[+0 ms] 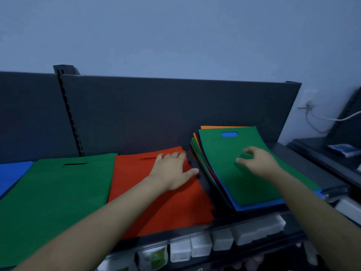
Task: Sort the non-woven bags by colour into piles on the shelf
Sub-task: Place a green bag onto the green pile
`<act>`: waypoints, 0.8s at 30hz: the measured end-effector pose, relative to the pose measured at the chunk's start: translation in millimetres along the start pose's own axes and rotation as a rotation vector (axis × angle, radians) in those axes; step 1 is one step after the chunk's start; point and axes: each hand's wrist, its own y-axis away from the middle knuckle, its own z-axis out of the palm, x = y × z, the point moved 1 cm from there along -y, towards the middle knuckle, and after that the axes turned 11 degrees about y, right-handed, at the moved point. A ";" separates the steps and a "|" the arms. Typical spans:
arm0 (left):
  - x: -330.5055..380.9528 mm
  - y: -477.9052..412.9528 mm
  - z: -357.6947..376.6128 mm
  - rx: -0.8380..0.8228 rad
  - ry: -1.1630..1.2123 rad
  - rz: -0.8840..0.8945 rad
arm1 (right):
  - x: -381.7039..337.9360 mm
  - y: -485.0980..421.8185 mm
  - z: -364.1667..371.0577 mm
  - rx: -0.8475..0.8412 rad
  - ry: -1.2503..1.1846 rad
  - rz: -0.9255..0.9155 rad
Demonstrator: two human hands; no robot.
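Dark shelf (279, 151) — my left hand (172, 171) is pressing flat on the red bag (166, 208); my right hand (256, 161) is curling over the stacked green bag (234, 184) — grip unclear.

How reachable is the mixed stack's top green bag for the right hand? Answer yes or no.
Likely yes. The right hand is right over the top green bag, fingers curled at its surface; nothing lies on the bag, and the left hand rests flat on the red bag, aside.
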 end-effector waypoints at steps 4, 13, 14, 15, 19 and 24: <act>37.1 -15.8 12.2 -0.029 0.118 -0.044 | 42.6 -15.1 -3.5 -0.092 0.122 0.069; 84.9 -46.3 41.0 -0.059 0.338 -0.232 | 105.8 -49.8 -2.1 -0.166 0.162 0.116; 86.5 -47.6 42.9 -0.045 0.368 -0.255 | 106.3 -50.9 -1.3 -0.176 0.139 0.095; 88.2 -48.6 44.6 -0.032 0.401 -0.277 | 106.0 -51.6 0.6 -0.190 0.133 0.067; 93.0 -51.5 50.4 0.051 0.555 -0.347 | 100.5 -47.9 10.0 -0.202 0.151 0.002; 84.6 -55.5 50.9 0.254 0.496 -0.384 | 86.7 -40.6 12.8 -0.198 0.129 -0.041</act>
